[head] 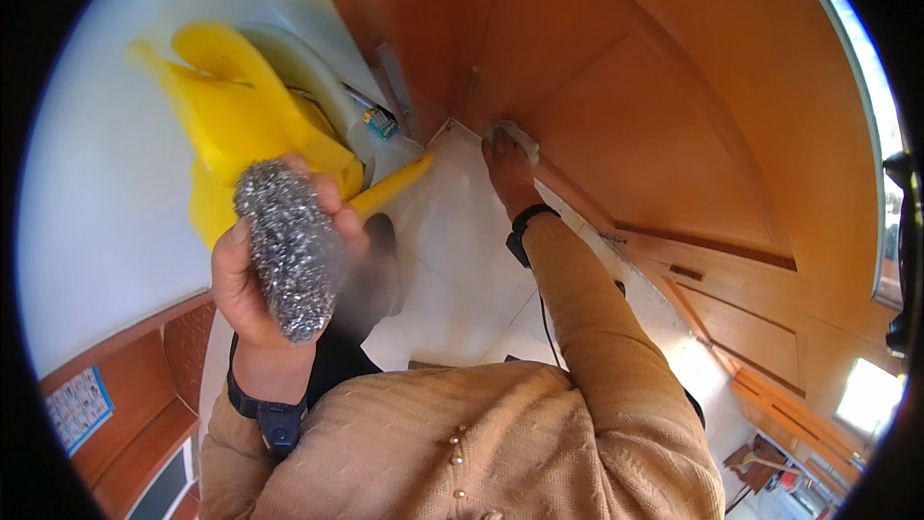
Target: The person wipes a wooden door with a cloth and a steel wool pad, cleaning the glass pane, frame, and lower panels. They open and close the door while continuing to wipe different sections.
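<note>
A silvery steel-wire scourer [285, 253] is in my left hand [242, 300], raised close to the camera, thumb along one side and fingers around the other. My right hand [507, 167] reaches forward and presses a pale crumpled cloth [527, 143] against the lower part of a brown wooden panelled door [671, 137], near the corner. Part of the cloth is hidden under the fingers. Each wrist wears a dark strap, and the left one carries a small box.
A large yellow moulded plastic object [245, 115] stands by the white wall [108, 195] on the left. Behind it lies a small teal and yellow packet [380, 123]. Pale tiles [455, 282] cover the floor. A wooden cabinet [130, 404] is at lower left.
</note>
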`<control>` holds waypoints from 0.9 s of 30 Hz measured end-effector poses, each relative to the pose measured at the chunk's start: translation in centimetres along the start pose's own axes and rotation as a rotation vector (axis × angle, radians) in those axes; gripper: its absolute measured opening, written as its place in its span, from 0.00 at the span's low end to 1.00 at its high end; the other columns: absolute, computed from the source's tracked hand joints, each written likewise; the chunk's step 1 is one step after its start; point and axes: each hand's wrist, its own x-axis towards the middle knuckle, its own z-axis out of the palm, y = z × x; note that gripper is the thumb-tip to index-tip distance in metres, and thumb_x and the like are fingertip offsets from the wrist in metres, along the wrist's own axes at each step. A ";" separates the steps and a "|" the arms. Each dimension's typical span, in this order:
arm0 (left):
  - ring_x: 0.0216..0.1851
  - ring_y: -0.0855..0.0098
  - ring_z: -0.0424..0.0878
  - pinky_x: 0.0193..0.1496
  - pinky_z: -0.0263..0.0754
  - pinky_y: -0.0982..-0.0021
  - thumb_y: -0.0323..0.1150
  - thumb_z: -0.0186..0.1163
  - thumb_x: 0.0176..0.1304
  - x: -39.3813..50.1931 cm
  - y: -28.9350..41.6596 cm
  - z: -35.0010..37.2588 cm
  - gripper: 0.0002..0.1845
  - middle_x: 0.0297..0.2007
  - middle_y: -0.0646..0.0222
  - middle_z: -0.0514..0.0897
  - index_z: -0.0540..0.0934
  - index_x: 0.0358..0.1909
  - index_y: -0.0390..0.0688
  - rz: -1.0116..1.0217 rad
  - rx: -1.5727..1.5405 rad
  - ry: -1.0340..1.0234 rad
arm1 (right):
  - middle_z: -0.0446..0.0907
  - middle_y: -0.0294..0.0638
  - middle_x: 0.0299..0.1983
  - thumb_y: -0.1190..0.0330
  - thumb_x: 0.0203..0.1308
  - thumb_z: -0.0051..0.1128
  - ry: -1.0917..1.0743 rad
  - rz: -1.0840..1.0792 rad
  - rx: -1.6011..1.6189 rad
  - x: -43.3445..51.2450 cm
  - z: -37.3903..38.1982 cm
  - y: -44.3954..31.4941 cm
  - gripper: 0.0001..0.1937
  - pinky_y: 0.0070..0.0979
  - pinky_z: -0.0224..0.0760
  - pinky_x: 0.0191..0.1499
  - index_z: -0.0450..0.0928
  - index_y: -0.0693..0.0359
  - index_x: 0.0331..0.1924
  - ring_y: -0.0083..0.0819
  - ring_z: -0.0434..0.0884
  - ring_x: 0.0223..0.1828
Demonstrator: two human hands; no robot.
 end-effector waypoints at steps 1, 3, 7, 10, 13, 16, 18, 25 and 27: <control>0.51 0.54 0.81 0.54 0.79 0.56 0.45 0.61 0.63 0.1 -0.2 0.0 0.31 0.48 0.51 0.78 0.67 0.61 0.37 0.018 0.040 0.010 | 0.71 0.48 0.66 0.65 0.69 0.44 0.000 -0.010 -0.046 -0.5 1.0 0.3 0.19 0.47 0.60 0.69 0.75 0.53 0.62 0.44 0.67 0.70; 0.50 0.55 0.82 0.53 0.81 0.57 0.46 0.61 0.63 0.2 -0.4 0.1 0.31 0.49 0.52 0.78 0.67 0.61 0.37 -0.003 0.046 0.016 | 0.73 0.46 0.65 0.66 0.69 0.45 0.052 0.024 0.108 -1.5 2.4 0.8 0.19 0.45 0.62 0.68 0.75 0.53 0.61 0.44 0.69 0.68; 0.50 0.57 0.83 0.54 0.81 0.57 0.46 0.60 0.64 0.6 -0.8 0.2 0.31 0.48 0.52 0.80 0.67 0.62 0.37 0.000 0.077 0.045 | 0.76 0.44 0.62 0.66 0.70 0.46 -0.037 0.433 0.947 -2.9 2.6 1.8 0.19 0.43 0.65 0.67 0.73 0.54 0.63 0.46 0.73 0.65; 0.50 0.57 0.83 0.54 0.81 0.56 0.45 0.60 0.64 0.6 -1.0 0.3 0.31 0.48 0.52 0.80 0.67 0.62 0.37 -0.008 0.069 0.050 | 0.77 0.47 0.60 0.66 0.71 0.47 0.123 0.531 1.043 -5.3 1.7 2.9 0.18 0.42 0.66 0.66 0.72 0.55 0.63 0.48 0.73 0.63; 0.50 0.57 0.82 0.53 0.82 0.56 0.45 0.60 0.64 0.4 -1.2 0.4 0.31 0.48 0.51 0.80 0.67 0.62 0.37 -0.030 0.053 0.030 | 0.77 0.49 0.60 0.65 0.71 0.47 0.018 0.556 0.872 -9.8 1.5 4.7 0.18 0.40 0.65 0.66 0.73 0.56 0.62 0.49 0.73 0.63; 0.51 0.57 0.82 0.52 0.82 0.55 0.45 0.60 0.64 0.3 -1.4 0.5 0.30 0.49 0.51 0.80 0.67 0.62 0.38 -0.036 0.054 -0.002 | 0.76 0.50 0.62 0.53 0.73 0.45 -0.102 0.471 0.504 -14.4 2.3 6.6 0.23 0.35 0.62 0.67 0.75 0.61 0.60 0.46 0.71 0.64; 0.51 0.57 0.82 0.51 0.83 0.55 0.45 0.60 0.64 0.1 -1.4 0.5 0.30 0.49 0.51 0.79 0.67 0.62 0.38 -0.042 0.057 -0.012 | 0.76 0.52 0.60 0.64 0.72 0.44 -0.062 0.615 0.678 -17.3 2.6 7.0 0.17 0.39 0.67 0.64 0.73 0.58 0.60 0.50 0.73 0.63; 0.51 0.56 0.82 0.50 0.83 0.55 0.45 0.60 0.65 -0.6 -1.0 0.5 0.30 0.49 0.51 0.79 0.67 0.62 0.37 -0.029 0.068 0.003 | 0.77 0.54 0.59 0.60 0.74 0.39 -0.165 1.000 0.875 -22.8 1.5 9.2 0.19 0.46 0.71 0.57 0.74 0.62 0.57 0.57 0.76 0.56; 0.50 0.56 0.82 0.50 0.83 0.55 0.44 0.60 0.65 -0.6 -0.7 0.5 0.30 0.49 0.52 0.79 0.67 0.61 0.37 -0.028 0.064 0.003 | 0.78 0.55 0.55 0.64 0.69 0.46 -0.243 0.901 0.583 -23.6 0.8 9.4 0.17 0.45 0.73 0.56 0.75 0.61 0.57 0.55 0.77 0.55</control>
